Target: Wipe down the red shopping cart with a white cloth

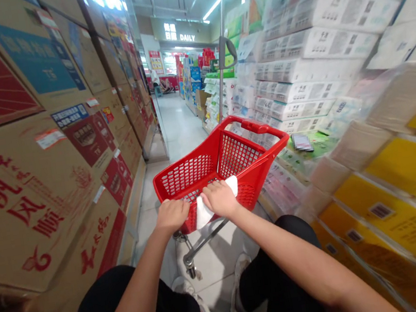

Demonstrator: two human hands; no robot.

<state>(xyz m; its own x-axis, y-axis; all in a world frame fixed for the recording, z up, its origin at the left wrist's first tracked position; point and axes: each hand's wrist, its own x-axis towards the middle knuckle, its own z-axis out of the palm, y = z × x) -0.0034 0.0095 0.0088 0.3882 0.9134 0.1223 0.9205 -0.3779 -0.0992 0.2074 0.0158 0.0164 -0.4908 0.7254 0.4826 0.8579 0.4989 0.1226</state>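
In front of me stands a red plastic shopping cart [187, 172] with perforated walls and a grey wheeled frame. My left hand [173, 215] is closed over its near rim at the left corner. A white cloth [205, 213] lies folded over the same rim. My right hand [220, 198] presses the cloth against the rim, its fingers curled around it. The cloth shows on both sides of that hand. The part of the basket floor that shows has nothing on it; my hands hide the rest.
Stacked cardboard cartons [15, 200] wall the left side. On the right rise white tissue packs [317, 51] and yellow packs [406, 199]. A phone-like item [302, 142] lies on a green pack. A glass door with a dark handle [227, 51] stands beyond the cart; a tiled aisle [176, 114] runs behind.
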